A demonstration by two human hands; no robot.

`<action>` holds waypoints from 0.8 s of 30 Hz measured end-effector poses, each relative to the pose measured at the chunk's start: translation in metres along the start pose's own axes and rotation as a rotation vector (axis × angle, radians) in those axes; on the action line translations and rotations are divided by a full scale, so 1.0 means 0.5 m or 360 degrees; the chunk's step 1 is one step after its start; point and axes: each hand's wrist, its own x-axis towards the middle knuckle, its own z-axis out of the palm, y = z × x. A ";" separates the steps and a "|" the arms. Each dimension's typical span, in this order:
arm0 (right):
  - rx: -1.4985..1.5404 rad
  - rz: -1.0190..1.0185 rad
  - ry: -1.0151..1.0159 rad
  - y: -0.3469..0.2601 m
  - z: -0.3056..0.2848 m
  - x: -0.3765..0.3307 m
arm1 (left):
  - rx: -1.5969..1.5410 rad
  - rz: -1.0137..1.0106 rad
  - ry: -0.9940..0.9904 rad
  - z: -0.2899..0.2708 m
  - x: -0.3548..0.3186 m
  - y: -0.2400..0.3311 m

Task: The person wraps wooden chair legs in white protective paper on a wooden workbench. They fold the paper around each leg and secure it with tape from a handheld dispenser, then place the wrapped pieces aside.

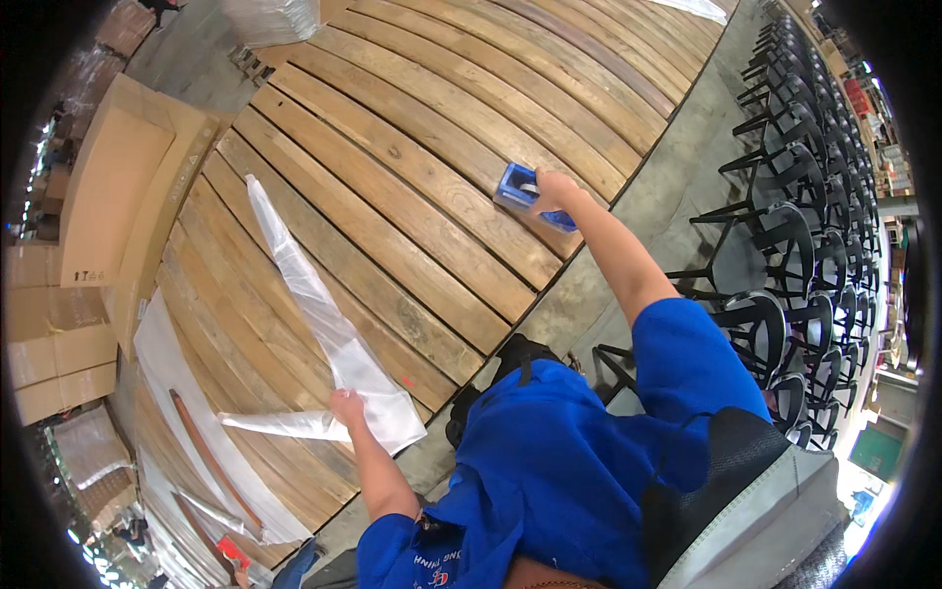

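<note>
My left hand (346,404) rests on a long clear plastic bag (312,294) that lies flat across the wooden plank table (412,147), pinching it near its lower end. My right hand (552,188) reaches far out to the right and grips a blue tape dispenser (522,189) sitting near the table's right edge. Both forearms are bare below blue sleeves.
Flat cardboard boxes (118,196) lie at the table's left. More clear plastic sheets (177,393) and a brown wooden piece (201,447) lie lower left. A long row of black metal chairs (805,196) stands on the concrete floor (677,167) to the right.
</note>
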 end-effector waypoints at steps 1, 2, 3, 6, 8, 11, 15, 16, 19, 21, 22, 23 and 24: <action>-0.0113 -0.0026 0.0130 -0.010 0.007 0.000 | 0.0161 -0.0055 0.0015 -0.008 -0.020 0.032; -0.0104 0.0048 0.0097 -0.013 0.019 -0.007 | 0.0327 -0.0091 0.0015 -0.042 -0.049 0.102; -0.0091 0.0126 0.0065 -0.018 0.027 -0.016 | 0.0494 -0.0128 0.0014 -0.090 -0.086 0.180; 0.0204 0.0335 0.0402 -0.069 0.064 -0.031 | 0.0387 -0.0284 0.0230 -0.034 -0.096 0.165; 0.0380 0.0186 0.0587 -0.080 0.105 -0.045 | 0.0087 -0.0227 0.0182 -0.022 -0.097 0.140; 0.0706 0.0211 0.0196 -0.066 0.119 -0.070 | -0.0242 -0.0116 0.0155 0.017 -0.062 0.053; 0.1032 0.0156 0.0175 0.011 0.239 -0.109 | -0.0380 0.0089 0.0081 0.022 -0.047 0.038; 0.1204 0.0081 0.0150 0.012 0.254 -0.125 | -0.0406 0.0113 0.0081 0.027 -0.047 0.029; 0.1589 0.0068 0.0152 -0.006 0.279 -0.107 | -0.0553 0.0100 0.0043 0.038 -0.027 0.014; 0.1703 0.0090 0.0210 -0.009 0.292 -0.106 | -0.0717 -0.0041 -0.0039 0.051 -0.021 0.002; 0.1733 0.0134 0.0269 -0.021 0.292 -0.107 | -0.0709 -0.0024 -0.0041 0.051 -0.024 0.001; 0.1763 0.0178 0.0331 -0.031 0.295 -0.112 | -0.0702 -0.0005 -0.0045 0.050 -0.023 0.003; 0.1847 0.0217 0.0452 -0.033 0.299 -0.126 | -0.0696 0.0015 -0.0048 0.049 -0.022 0.005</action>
